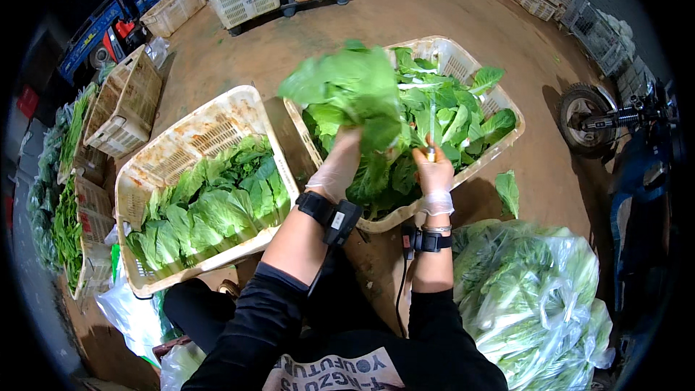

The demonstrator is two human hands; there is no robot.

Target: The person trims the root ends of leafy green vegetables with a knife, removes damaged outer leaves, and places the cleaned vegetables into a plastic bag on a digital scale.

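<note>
Over the right-hand plastic crate (452, 59), the left hand (344, 150) gripped a leafy green vegetable (347, 87) while the right hand (435, 171), apart from it, clasped a knife (433, 117).

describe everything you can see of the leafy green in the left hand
The leafy green is a bunch of broad, soft-looking leaves, light green at left and darker toward the lower right, partly blurred. The left hand grips it low; its base is hidden. The leaves fan out above the hand, over the left part of the crate. Whether they touch the greens beneath cannot be told.
</note>
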